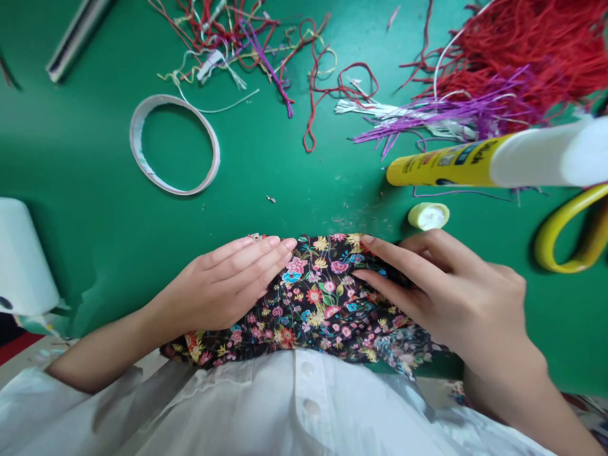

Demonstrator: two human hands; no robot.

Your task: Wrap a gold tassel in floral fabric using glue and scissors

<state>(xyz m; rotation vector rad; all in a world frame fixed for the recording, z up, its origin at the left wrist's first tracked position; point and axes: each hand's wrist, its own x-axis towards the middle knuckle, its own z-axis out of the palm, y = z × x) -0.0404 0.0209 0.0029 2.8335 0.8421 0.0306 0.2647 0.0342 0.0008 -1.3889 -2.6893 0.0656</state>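
Observation:
A black cloth point(311, 294) printed with small bright flowers lies bunched along the table edge, close against my white shirt. My left hand point(232, 278) rests flat over its left part, fingers straight and side by side. At the cloth's right part is my right hand point(456, 291), with forefinger and thumb on the printed side and the other fingers curled, partly hidden. A fold of cloth sits between that hand's fingers. Just beyond the right knuckles lies a small pale yellow cap point(429, 216).
On the green tabletop point(266, 161) are a white ring point(134, 136), a yellow-and-white glue stick point(446, 163) and a yellow handle loop point(546, 244). Loose threads point(311, 95) and a red yarn heap point(546, 50) lie farther back. A white container point(23, 259) stands left.

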